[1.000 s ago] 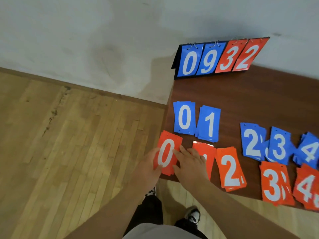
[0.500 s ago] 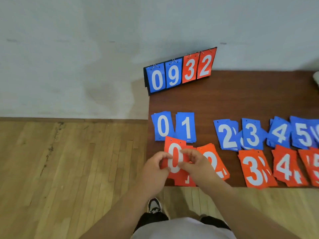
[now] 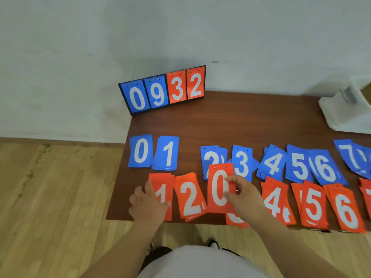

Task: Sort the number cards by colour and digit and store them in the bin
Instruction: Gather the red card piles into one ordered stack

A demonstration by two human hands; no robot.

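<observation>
— Starting from the left, what was the left grip doing?

— It lay on the left edge of the red 1 pile at the near side of the desk. The fingers were loose, released, closed round nothing I could make out.

— And next to it?

— The red 2 pile, slightly fanned and touching the 1s. Right of that came the red 0 cards, lifted off the desk. They overlapped the blue 2 pile behind and hid most of the red 3 pile beneath.

— Who held them?

— The right grip, pinching their right long edge, thumb on the face. How many cards were in that pinch I couldn't tell.

— How would you say they handled?

— Thin, light and fairly stiff, I judged, with a glossy face. A stack would likely slide and fan out under a loose pinch. I'd have squared each pile first, then taken it across both long edges, well clear of the punched holes at the top.

— And the bin?

— Far right on the desk, a white bin, well apart from the 0s, with the higher piles between. Nothing seemed stored yet, though its inside wasn't visible.
</observation>
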